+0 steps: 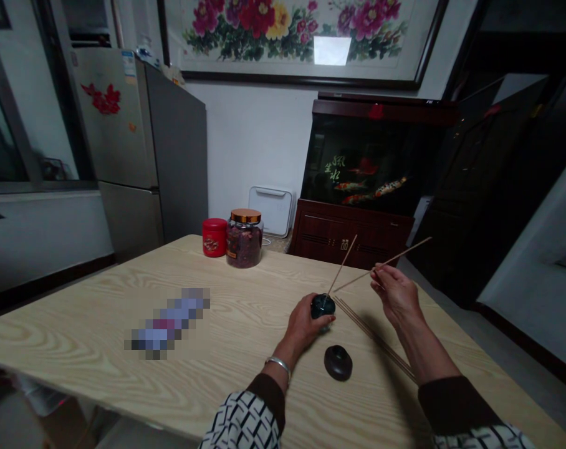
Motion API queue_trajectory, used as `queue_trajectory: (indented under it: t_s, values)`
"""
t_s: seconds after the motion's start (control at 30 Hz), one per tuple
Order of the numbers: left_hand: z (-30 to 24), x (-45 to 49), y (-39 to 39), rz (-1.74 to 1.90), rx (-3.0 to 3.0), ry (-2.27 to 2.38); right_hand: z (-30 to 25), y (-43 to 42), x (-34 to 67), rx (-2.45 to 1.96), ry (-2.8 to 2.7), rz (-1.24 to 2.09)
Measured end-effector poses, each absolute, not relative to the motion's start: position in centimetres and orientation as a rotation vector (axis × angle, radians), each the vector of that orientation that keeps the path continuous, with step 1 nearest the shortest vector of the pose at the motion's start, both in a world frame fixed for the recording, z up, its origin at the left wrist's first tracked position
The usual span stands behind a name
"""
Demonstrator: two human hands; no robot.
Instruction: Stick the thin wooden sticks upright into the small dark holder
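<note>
The right hand (398, 296) pinches a thin, pale brown wooden stick (395, 258) between thumb and fingertips, closed on it near its middle; the stick slants up to the right and down to the left, its lower end reaching toward the left hand. The left hand (306, 321) is wrapped around a small, round, dark green glossy holder (323, 305), fingers curled about its side and pressing it to the table. A second thin wooden stick (343, 265) stands in the top of this holder, tilted up to the right. The lower tip of the pinched stick lies just beside the holder; whether it touches cannot be told.

Just beside the right forearm, a small bundle of thin brown sticks (371, 333) lies flat on the table, running from near the green holder toward the near right edge. In front of the left wrist, which wears a silver bangle (279, 363), sits a dark brown, rounded, low holder (338, 362), apart from both hands.

All of this rests on a light wood-grain table (100, 324). Farther left on it lies a blurred, flat, bluish packet (168, 323). At the far edge stand a clear jar with a copper-coloured lid and dark red contents (244, 239) and, touching or just beside it, a short red tin (214, 237). Behind the table are a grey refrigerator (138, 149), a dark fish tank on a wooden cabinet (362, 162) and a framed flower painting (297, 31).
</note>
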State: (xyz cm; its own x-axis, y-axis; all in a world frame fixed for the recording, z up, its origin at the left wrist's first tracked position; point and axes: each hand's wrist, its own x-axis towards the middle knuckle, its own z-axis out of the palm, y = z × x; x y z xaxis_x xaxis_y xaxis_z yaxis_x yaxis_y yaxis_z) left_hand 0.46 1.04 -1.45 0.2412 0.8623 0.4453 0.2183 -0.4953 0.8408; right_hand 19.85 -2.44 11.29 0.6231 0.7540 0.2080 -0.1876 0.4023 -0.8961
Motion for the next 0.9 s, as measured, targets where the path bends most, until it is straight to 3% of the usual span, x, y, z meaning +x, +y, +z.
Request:
queue_trajectory:
  t_s: [0.3,0.77,0.9]
  values:
    - [-1.4,0.4,1.1,1.269,1.9,0.997,10.0,-0.8,17.5,-1.04,-0.884,0.505]
    - [-1.3,0.4,1.1,1.277,1.9,0.986,5.8,-1.1,17.2,-1.274,-1.184,0.728]
    - [-1.3,0.3,1.0,1.276,1.877,0.99,4.6,-2.9,21.4,-1.539,-1.277,0.508]
